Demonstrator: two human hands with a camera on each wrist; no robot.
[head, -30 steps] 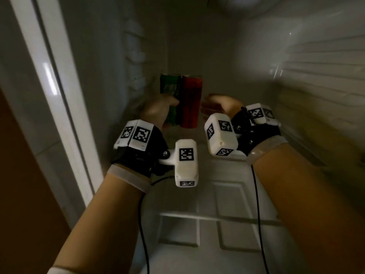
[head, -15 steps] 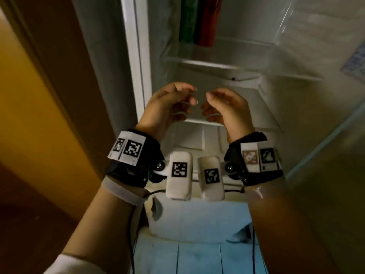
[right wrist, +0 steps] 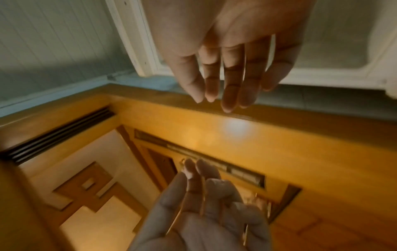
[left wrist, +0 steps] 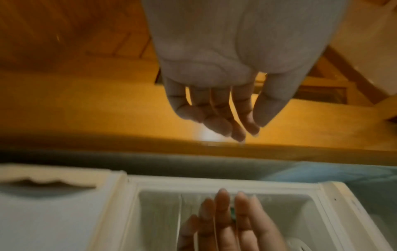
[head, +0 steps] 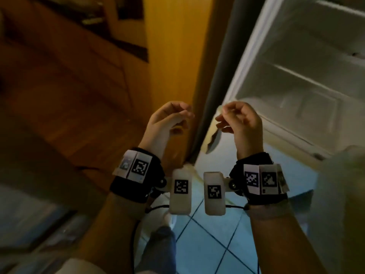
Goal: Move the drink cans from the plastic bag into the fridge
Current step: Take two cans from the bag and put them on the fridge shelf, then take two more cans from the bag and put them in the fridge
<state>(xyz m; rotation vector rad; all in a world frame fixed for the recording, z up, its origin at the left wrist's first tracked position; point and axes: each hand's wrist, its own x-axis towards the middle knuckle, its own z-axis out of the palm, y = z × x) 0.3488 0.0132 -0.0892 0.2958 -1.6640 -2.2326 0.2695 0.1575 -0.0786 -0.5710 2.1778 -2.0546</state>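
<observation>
Left hand (head: 167,119) and right hand (head: 242,120) hovering loosely curled, holding nothing, white open fridge (head: 296,80) beside orange wooden panel (head: 173,56), blue tiled floor (head: 207,244) showing below, everything blurring.

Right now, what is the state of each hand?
Left hand: open, fingers loosely curled, holding nothing.
Right hand: open, fingers relaxed, holding nothing.

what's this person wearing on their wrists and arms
Each wrist carries a black strap: left wrist strap, right wrist strap. White cards printed with black square codes sit on both. A white rounded camera pod hangs inside the left wrist, another inside the right, each bearing a code. Thin black cables trail down. Forearms are bare; a pale sleeve edge shows.
</observation>
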